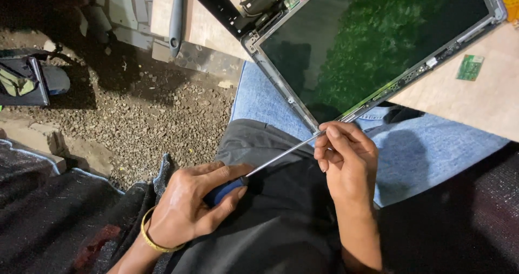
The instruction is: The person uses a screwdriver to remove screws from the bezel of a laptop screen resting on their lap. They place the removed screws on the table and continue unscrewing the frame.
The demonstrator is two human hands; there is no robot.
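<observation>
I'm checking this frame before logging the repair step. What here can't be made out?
- Head view: the screwdriver tip, and any screw under it, is hidden by the right hand fingers at the screen frame corner.
- The blue handle is mostly covered by the left hand.
- The screen's top is cut off by the picture edge.
- The small green board is too small for detail.

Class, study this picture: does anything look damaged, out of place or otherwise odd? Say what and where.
The display panel lies stripped of its front bezel, its metal frame and wiring exposed. A small green circuit board sits loose on the wooden board beside it. The screwdriver tip meets the panel's lower corner.
</observation>
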